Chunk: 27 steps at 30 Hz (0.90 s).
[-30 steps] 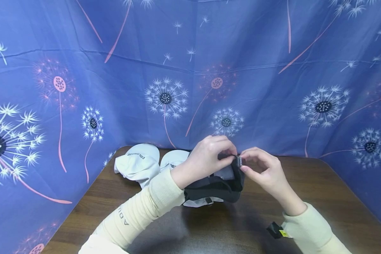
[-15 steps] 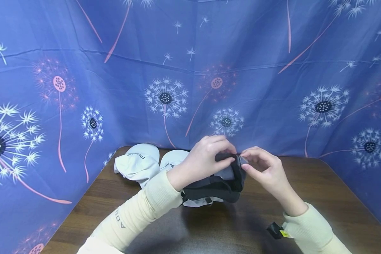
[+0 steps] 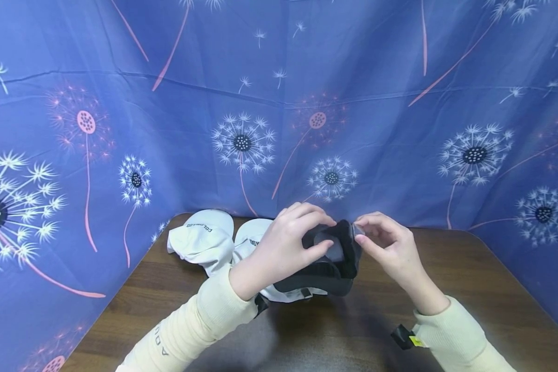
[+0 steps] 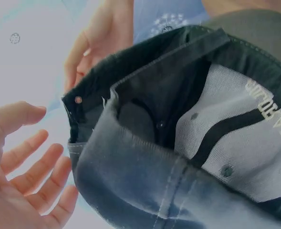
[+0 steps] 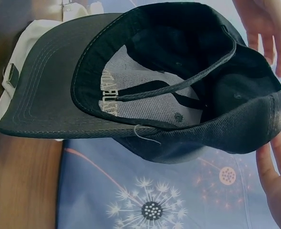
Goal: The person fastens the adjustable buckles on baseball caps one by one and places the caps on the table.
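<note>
A black baseball cap [image 3: 307, 284] is tipped with its opening up, showing a pale mesh patch and its sweatband in both wrist views. My right hand [image 3: 390, 245] pinches the rear edge of this cap near the strap, where something small and greyish sits at the fingertips; the exact part is hard to tell. My left hand [image 3: 283, 240] is over the cap's near left side, fingers and thumb spread apart. In the left wrist view, the left hand [image 4: 30, 176] is loose beside the cap [image 4: 130, 171], holding nothing. The loose end of a strap [image 4: 173, 62] crosses the opening.
A white cap [image 3: 200, 237] with dark lettering lies at the table's back left, beside a second white cap [image 3: 251, 235]. White fabric [image 3: 288, 296] with a dark buckle shows under the black cap. A blue dandelion-print cloth [image 3: 279, 155] hangs behind the brown table [image 3: 446, 274].
My left hand has let go of the cap's rear edge and drawn back to the left, its fingers spreading. The right hand keeps its pinch, and the cap's rear edge has shifted slightly.
</note>
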{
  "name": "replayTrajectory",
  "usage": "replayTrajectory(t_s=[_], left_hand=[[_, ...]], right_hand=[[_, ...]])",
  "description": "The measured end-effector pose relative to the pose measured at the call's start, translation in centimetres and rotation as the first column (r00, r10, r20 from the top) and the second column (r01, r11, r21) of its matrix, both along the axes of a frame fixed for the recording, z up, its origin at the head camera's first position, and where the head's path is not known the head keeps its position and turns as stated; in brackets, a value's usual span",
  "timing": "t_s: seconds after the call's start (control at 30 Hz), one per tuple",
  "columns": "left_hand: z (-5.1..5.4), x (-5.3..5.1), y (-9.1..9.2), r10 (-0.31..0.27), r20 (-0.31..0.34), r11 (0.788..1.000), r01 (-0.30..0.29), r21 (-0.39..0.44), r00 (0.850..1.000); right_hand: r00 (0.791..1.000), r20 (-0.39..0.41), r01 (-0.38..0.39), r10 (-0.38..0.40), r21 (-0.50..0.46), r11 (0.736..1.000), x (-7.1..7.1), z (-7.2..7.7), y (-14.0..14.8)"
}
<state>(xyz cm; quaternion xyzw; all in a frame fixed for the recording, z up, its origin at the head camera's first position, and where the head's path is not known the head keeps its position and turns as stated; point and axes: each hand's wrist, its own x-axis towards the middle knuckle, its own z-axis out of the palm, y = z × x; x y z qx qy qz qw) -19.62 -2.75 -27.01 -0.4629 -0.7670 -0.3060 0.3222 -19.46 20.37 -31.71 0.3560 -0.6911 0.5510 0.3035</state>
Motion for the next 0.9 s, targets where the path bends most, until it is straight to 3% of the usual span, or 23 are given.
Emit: replayTrajectory(t_s=[0.37, 0.63, 0.77, 0.9], left_hand=[[-1.3, 1.9, -0.5, -0.004, 0.050, 0.998, 0.001, 0.068, 0.999], [-3.4, 3.0, -0.3, -0.045, 0.088, 0.997, 0.038, 0.074, 0.995], [-4.5, 3.4, 0.0, -0.058, 0.196, 0.996, 0.044, 0.075, 0.979], [-5.7, 3.6, 0.4, -0.073, 0.312, 0.996, 0.051, 0.077, 0.947]], right_hand=[[0.999, 0.042, 0.035, -0.034, -0.042, 0.998, -0.3, -0.3, 0.0], [0.990, 0.097, 0.107, -0.103, -0.035, 0.994, -0.4, -0.2, -0.1], [0.979, 0.120, 0.165, -0.162, -0.018, 0.986, -0.5, -0.2, -0.1], [0.971, 0.110, 0.213, -0.212, -0.003, 0.977, -0.6, -0.2, -0.1]])
